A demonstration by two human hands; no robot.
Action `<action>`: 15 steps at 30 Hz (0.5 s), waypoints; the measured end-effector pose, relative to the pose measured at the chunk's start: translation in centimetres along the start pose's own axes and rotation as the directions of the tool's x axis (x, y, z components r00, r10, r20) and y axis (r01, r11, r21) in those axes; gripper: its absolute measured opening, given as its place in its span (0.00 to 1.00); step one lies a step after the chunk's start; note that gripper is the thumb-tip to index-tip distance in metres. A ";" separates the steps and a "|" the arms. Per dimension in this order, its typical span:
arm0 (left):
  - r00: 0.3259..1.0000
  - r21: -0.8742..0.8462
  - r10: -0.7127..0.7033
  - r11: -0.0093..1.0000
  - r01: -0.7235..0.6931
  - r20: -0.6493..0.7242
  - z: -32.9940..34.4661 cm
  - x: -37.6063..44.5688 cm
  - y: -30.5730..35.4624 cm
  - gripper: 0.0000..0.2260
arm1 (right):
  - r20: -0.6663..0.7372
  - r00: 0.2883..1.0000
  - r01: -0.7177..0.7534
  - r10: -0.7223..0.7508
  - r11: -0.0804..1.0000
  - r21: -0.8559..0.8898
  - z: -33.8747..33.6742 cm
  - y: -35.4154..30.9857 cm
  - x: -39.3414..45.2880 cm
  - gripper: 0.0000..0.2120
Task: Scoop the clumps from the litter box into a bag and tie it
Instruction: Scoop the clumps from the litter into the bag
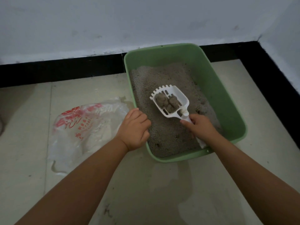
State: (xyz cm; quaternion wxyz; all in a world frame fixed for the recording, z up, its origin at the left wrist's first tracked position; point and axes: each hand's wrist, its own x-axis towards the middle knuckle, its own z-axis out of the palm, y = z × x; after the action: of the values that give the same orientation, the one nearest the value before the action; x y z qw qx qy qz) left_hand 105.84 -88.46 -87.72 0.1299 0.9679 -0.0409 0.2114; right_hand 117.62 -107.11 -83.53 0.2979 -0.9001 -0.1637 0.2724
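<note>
A green litter box [217, 88] full of grey litter sits on the floor against the wall. My right hand [200, 127] grips the handle of a white slotted scoop [177, 92], held above the litter. Several grey clumps [168, 103] lie in the scoop's bowl. My left hand [134, 129] grips the box's left rim, fingers curled over the edge. A clear plastic bag [84, 127] with red print lies flat on the floor to the left of the box, beside my left hand.
Pale floor tiles [146, 192] spread in front of the box and under the bag. A black baseboard [65, 69] runs along the white wall behind and turns the corner at the right [276, 82].
</note>
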 end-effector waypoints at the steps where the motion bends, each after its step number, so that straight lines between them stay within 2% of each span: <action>1: 1.000 0.006 0.005 1.000 -0.005 0.005 0.1 0.0 0.0 0.12 | 0.001 1.000 -0.004 0.004 0.999 0.036 0.1 0.1 0.0 0.08; 5: 0.998 0.022 0.038 0.999 -0.039 0.056 -0.2 0.0 -0.2 0.13 | -0.008 1.000 -0.021 0.021 0.997 0.076 0.2 -0.2 -0.2 0.08; 8: 0.999 0.002 0.028 1.000 -0.028 0.019 -1.2 -0.6 -0.9 0.16 | 0.024 1.000 0.009 -0.011 0.997 0.078 0.1 -1.3 -0.9 0.10; 10: 0.996 0.046 -0.085 0.995 0.086 -0.022 -2.6 -1.5 -2.2 0.15 | 0.054 0.997 0.042 -0.046 0.996 0.079 0.2 -2.7 -1.4 0.14; 12: 0.965 0.167 -0.263 0.950 0.263 -0.028 -4.2 -2.7 -4.0 0.18 | 0.109 0.990 0.076 -0.085 0.993 0.089 0.5 -4.5 -1.9 0.16; 15: 0.833 0.330 -0.550 0.799 0.502 0.065 -7.1 -4.5 -6.6 0.20 | 0.203 0.971 0.109 -0.128 0.988 0.106 1.6 -6.9 -2.5 0.16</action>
State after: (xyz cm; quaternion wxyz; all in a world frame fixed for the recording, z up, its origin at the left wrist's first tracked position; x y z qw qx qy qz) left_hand 99.78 -80.06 -84.91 0.0318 0.9626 0.2522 0.0933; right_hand 113.82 -102.24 -79.30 0.3368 -0.8401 -0.2346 0.3547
